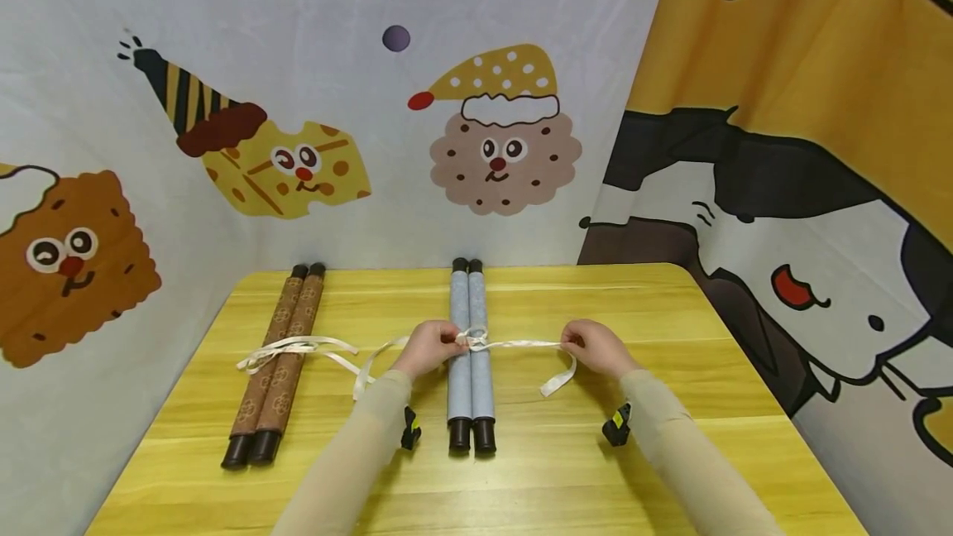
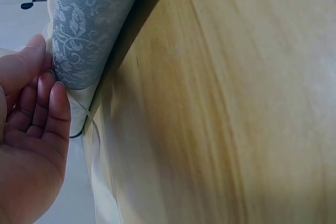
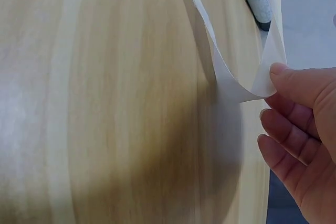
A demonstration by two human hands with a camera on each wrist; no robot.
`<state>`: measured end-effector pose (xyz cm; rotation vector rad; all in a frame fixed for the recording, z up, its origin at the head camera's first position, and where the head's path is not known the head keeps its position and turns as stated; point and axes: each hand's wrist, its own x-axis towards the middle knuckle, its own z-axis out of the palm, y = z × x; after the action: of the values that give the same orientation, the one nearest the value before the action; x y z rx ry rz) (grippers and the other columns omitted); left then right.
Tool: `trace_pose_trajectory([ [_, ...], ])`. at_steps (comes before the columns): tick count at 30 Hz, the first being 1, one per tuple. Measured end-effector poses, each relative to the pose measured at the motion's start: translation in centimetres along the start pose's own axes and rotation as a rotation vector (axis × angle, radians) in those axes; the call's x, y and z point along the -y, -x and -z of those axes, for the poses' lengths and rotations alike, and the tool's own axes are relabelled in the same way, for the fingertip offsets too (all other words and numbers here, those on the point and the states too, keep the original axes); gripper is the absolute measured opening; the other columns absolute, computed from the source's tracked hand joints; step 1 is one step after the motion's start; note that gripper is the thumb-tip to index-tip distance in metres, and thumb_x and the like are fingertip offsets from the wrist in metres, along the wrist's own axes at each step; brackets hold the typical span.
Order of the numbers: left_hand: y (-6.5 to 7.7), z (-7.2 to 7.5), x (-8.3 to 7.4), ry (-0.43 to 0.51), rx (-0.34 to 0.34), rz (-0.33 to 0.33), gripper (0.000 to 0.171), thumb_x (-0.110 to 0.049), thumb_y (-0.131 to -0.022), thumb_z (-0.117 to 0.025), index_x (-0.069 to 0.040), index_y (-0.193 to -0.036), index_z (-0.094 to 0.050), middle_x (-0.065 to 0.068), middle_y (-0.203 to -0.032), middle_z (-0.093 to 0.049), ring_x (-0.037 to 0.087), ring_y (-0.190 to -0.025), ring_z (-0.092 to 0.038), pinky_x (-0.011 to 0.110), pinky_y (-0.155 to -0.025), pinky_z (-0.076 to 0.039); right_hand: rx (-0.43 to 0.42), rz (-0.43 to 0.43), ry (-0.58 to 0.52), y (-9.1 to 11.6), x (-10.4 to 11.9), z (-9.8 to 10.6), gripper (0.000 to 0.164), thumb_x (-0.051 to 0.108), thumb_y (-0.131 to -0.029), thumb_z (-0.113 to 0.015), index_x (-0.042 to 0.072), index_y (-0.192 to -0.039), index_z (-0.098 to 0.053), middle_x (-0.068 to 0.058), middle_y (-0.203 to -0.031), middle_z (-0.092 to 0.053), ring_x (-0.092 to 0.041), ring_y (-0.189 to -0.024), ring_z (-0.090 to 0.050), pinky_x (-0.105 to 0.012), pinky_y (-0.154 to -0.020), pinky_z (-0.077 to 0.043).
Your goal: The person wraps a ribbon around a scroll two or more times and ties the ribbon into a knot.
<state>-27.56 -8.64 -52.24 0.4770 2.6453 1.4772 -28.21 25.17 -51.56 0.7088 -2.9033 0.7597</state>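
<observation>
A pale blue patterned scroll point(image 1: 458, 387), rolled from both ends into two side-by-side rolls with dark end knobs, lies lengthwise mid-table. Around its middle runs a cream ribbon point(image 1: 521, 344) with a small loop on top. My left hand point(image 1: 428, 347) pinches the ribbon beside that loop, at the scroll's left edge. Off to the right, my right hand point(image 1: 599, 347) holds the ribbon's other length between thumb and forefinger, stretched sideways from the scroll. Its loose tail point(image 3: 226, 80) hangs below the fingers in the right wrist view. Another ribbon tail point(image 1: 365, 377) trails left of my left hand.
To the left lies a brown patterned double-rolled scroll point(image 1: 249, 404), slightly slanted, tied with its own cream ribbon point(image 1: 277, 347). The wood-grain table point(image 1: 551, 478) meets a cartoon-printed cloth point(image 1: 335, 23) at its back edge. A black device is strapped at each wrist.
</observation>
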Motion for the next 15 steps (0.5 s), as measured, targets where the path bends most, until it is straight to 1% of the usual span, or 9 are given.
trace_pose_trajectory([
  [6,0.1,0.1,0.1,-0.011,-0.012,-0.02,0.004,-0.005,-0.085,-0.078,-0.005,-0.082,-0.074,-0.001,-0.081,-0.068,0.012,-0.075,-0.058,0.028,-0.067,-0.051,-0.003,-0.014,0.014,0.3,-0.2,0.2,0.013,0.01,-0.091,-0.072,0.015,-0.082,-0.063,0.006,-0.077,-0.058,-0.013,-0.071,-0.05,-0.034,-0.067,-0.045],
  [8,0.2,0.1,0.2,-0.015,-0.016,-0.017,0.004,-0.005,-0.084,-0.078,-0.006,-0.083,-0.074,-0.001,-0.082,-0.068,0.012,-0.076,-0.058,0.028,-0.068,-0.051,0.009,-0.001,0.005,0.4,-0.3,0.4,0.013,0.012,-0.091,-0.072,0.016,-0.082,-0.063,0.007,-0.078,-0.058,-0.011,-0.071,-0.05,-0.033,-0.067,-0.045],
  [10,0.2,0.1,0.2,-0.024,-0.022,-0.014,0.004,-0.005,-0.084,-0.079,-0.006,-0.083,-0.074,-0.001,-0.082,-0.068,0.013,-0.076,-0.059,0.028,-0.068,-0.051,0.076,0.037,-0.042,0.6,-0.3,0.7,0.012,0.014,-0.091,-0.073,0.016,-0.082,-0.065,0.008,-0.078,-0.059,-0.01,-0.072,-0.052,-0.033,-0.067,-0.046],
  [12,0.2,0.1,0.2,-0.034,-0.025,-0.014,0.004,-0.006,-0.083,-0.079,-0.006,-0.084,-0.075,-0.001,-0.082,-0.068,0.013,-0.077,-0.06,0.028,-0.068,-0.052,0.174,0.066,-0.098,0.8,-0.3,1.1,0.012,0.02,-0.091,-0.073,0.018,-0.081,-0.066,0.01,-0.078,-0.06,-0.009,-0.071,-0.053,-0.03,-0.067,-0.047],
  [15,0.2,0.1,0.2,-0.046,-0.027,-0.018,0.004,-0.006,-0.083,-0.079,-0.006,-0.085,-0.075,-0.001,-0.082,-0.068,0.013,-0.078,-0.06,0.029,-0.069,-0.052,0.3,0.085,-0.19,0.8,0.1,1.6,0.013,0.025,-0.093,-0.071,0.017,-0.083,-0.069,0.01,-0.078,-0.063,-0.009,-0.071,-0.054,-0.029,-0.066,-0.047],
])
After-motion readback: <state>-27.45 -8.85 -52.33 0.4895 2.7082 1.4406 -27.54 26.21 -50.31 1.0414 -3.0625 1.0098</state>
